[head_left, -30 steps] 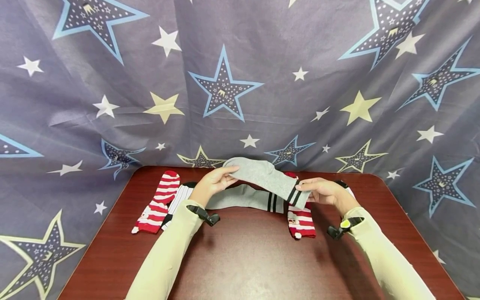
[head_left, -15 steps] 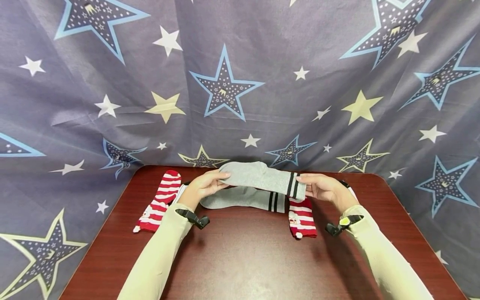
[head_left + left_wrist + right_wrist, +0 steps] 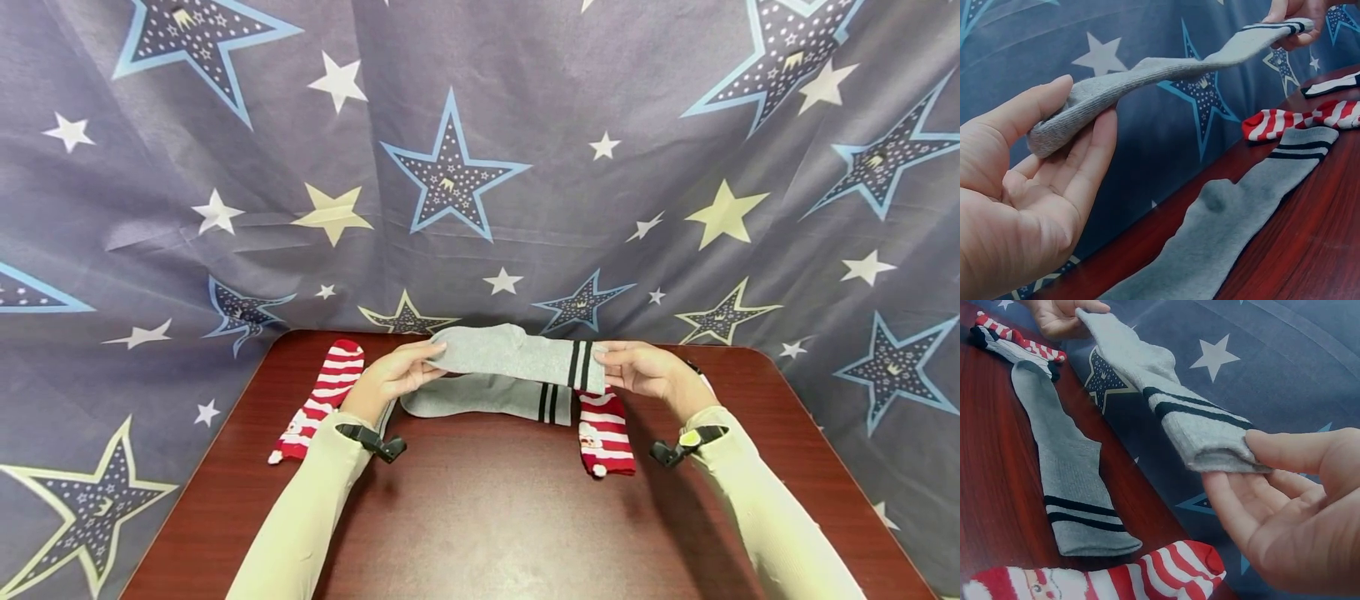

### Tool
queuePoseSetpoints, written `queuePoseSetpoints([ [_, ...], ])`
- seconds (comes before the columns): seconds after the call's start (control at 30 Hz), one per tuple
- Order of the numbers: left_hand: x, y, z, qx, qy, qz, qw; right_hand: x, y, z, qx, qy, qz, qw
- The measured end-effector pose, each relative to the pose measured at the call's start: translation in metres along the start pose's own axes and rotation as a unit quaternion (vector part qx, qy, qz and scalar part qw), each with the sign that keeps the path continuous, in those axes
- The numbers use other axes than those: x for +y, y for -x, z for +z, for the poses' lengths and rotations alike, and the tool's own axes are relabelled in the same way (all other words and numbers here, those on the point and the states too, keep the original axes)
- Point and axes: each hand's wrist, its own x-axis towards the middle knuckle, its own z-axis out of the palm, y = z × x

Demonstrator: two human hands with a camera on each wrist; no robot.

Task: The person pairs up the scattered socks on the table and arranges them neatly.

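Left hand (image 3: 393,375) and right hand (image 3: 648,371) pinched raised gray sock (image 3: 510,354) by its ends; light, even grip seemed best to hold it untwisted above lower gray sock (image 3: 480,399).

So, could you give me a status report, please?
Left hand pinching toe, right hand pinching cuff. Gray sock held up. Second gray sock on table. No obstruction visible.

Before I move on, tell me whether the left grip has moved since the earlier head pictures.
Yes: in the head view, the left grip has shifted leftward, nearer the leftmost red-and-white striped Santa sock.
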Motion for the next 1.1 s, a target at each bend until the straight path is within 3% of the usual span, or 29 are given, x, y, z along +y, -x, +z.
queuePoseSetpoints([
  [0.07,0.002,0.000,-0.003,0.004,0.003,-0.003,1.0000,-0.001,-0.001,0.000,-0.004,0.000,-0.001,1.0000],
  [0.17,0.008,-0.007,-0.005,0.036,0.036,-0.051,0.9974,-0.003,-0.003,0.002,-0.012,-0.004,0.000,0.9999],
  [0.37,0.015,-0.002,-0.010,0.041,0.017,-0.046,0.9979,-0.005,-0.007,0.004,-0.019,-0.026,0.000,0.9995],
  [0.53,0.019,0.004,-0.013,0.042,0.008,-0.043,0.9981,-0.005,-0.012,0.008,0.008,-0.020,-0.002,0.9998],
  [0.77,0.024,0.008,-0.013,0.068,-0.039,-0.067,0.9947,-0.002,-0.021,0.010,0.030,-0.030,0.003,0.9991],
  [1.1,0.025,0.011,-0.013,0.088,-0.075,-0.096,0.9887,0.003,-0.024,0.014,0.022,0.016,0.007,0.9996],
])
